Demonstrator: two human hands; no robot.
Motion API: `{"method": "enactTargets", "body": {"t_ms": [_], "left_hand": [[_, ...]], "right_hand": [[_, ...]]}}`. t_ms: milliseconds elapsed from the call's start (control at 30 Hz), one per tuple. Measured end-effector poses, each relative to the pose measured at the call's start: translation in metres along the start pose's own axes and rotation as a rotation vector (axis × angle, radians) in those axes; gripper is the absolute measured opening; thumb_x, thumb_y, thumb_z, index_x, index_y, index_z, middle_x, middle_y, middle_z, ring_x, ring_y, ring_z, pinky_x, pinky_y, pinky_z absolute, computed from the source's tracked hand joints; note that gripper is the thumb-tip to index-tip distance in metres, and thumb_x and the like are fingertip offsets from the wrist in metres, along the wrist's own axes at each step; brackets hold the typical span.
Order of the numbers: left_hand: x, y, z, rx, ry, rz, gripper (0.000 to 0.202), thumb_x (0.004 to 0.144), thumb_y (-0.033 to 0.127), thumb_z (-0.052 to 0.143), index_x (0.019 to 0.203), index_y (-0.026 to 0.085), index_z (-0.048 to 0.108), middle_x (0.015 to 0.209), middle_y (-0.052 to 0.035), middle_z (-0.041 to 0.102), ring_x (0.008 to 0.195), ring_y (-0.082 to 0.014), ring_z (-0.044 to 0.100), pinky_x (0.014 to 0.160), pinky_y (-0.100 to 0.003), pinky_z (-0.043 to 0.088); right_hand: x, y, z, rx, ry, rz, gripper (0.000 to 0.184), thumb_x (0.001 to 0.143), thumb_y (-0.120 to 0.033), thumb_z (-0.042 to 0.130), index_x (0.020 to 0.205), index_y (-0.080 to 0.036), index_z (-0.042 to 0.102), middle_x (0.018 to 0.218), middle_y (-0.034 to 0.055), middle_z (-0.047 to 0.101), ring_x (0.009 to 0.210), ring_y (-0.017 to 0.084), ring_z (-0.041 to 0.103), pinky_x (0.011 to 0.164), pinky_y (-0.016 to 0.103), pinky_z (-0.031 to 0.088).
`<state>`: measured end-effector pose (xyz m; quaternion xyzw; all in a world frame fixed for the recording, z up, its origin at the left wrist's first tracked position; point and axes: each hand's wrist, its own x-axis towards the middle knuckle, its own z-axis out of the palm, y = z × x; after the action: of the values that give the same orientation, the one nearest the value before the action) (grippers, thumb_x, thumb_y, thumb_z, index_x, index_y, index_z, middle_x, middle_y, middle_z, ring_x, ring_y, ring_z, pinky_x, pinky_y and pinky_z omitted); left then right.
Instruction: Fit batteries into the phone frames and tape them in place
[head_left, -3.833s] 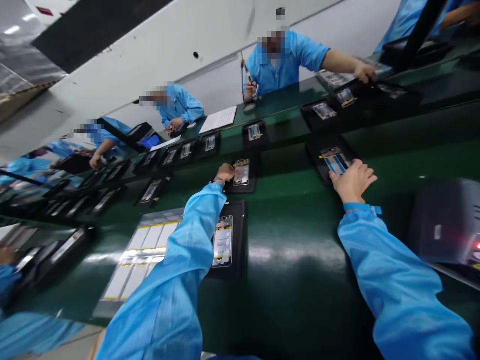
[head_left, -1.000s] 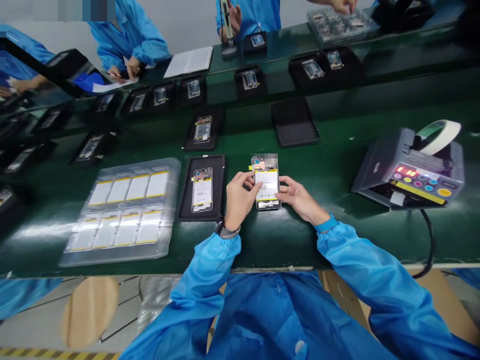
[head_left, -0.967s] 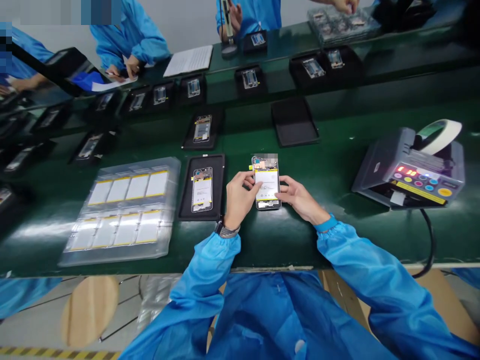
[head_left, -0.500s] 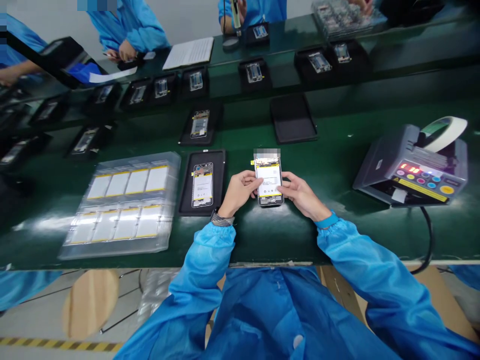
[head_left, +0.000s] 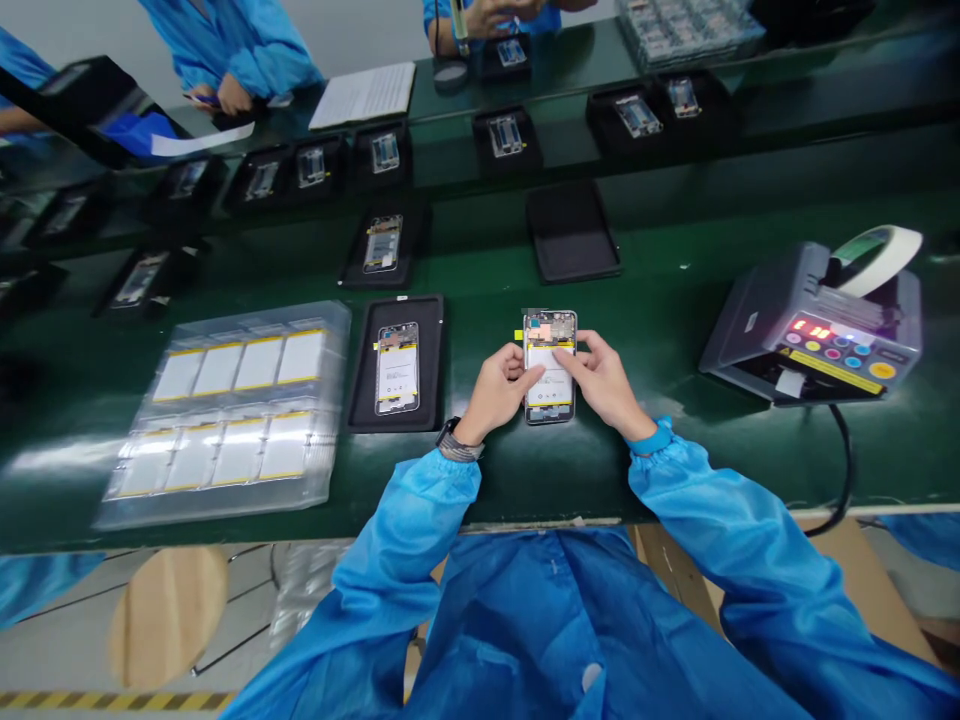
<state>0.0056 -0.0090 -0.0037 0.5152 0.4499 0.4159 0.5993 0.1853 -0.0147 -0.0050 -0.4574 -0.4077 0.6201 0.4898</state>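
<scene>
An opened smartphone (head_left: pixel 551 411) with a white battery (head_left: pixel 545 358) inside it lies in front of me at the middle of the bench. Its bare circuit board shows at the far end, and a yellow tab sticks out at its left side. My left hand (head_left: pixel 501 392) grips the left edge, thumb laid on the battery. From the opposite side my right hand (head_left: pixel 606 388) holds the phone, its thumb pressed on the battery's upper part and its fingers curled at the edge. Left of my hands, a second opened phone (head_left: pixel 397 370) rests in a black tray (head_left: pixel 433 365).
A clear plastic tray (head_left: pixel 339 345) with several batteries sits at left. On the right stands a tape dispenser (head_left: pixel 814 325) with a cable. Farther back are a bare black tray (head_left: pixel 574 235), a phone (head_left: pixel 383 243) in another tray, and more trayed phones. Co-workers sit opposite.
The phone now lies flatter, and its upper circuit board shows without glare. Both thumbs have moved inward onto the battery. The whole view has shifted slightly.
</scene>
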Motion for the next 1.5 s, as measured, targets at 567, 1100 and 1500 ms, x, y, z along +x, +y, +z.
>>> {"method": "enactTargets", "body": {"t_ms": [567, 1100, 1500], "left_hand": [[-0.007, 0.001, 0.029, -0.039, 0.236, -0.027, 0.044, 0.078, 0.055, 0.08, 0.091, 0.013, 0.076, 0.085, -0.0068, 0.076, 0.072, -0.0177, 0.068, 0.06, -0.025, 0.052], [-0.012, -0.001, 0.035, 0.151, 0.331, 0.043, 0.033, 0.085, 0.046, 0.074, 0.088, 0.013, 0.073, 0.077, -0.0034, 0.07, 0.065, -0.0132, 0.057, 0.058, -0.023, 0.044], [-0.015, -0.002, 0.039, 0.122, 0.335, 0.074, 0.032, 0.088, 0.045, 0.073, 0.095, 0.014, 0.075, 0.085, -0.0049, 0.074, 0.073, -0.0148, 0.062, 0.065, -0.024, 0.047]], "right_hand": [[-0.013, -0.004, 0.01, -0.102, 0.038, -0.121, 0.047, 0.083, -0.062, 0.077, 0.105, -0.024, 0.06, 0.075, 0.0001, 0.073, 0.062, 0.019, 0.069, 0.056, 0.03, 0.055], [-0.015, -0.001, 0.012, -0.17, 0.052, -0.147, 0.045, 0.085, -0.062, 0.074, 0.101, -0.023, 0.058, 0.067, -0.0021, 0.068, 0.055, 0.015, 0.063, 0.048, 0.026, 0.049], [-0.017, -0.004, 0.011, -0.226, 0.066, -0.159, 0.04, 0.085, -0.055, 0.078, 0.096, -0.023, 0.057, 0.069, -0.0012, 0.069, 0.055, 0.015, 0.061, 0.051, 0.026, 0.049]]}}
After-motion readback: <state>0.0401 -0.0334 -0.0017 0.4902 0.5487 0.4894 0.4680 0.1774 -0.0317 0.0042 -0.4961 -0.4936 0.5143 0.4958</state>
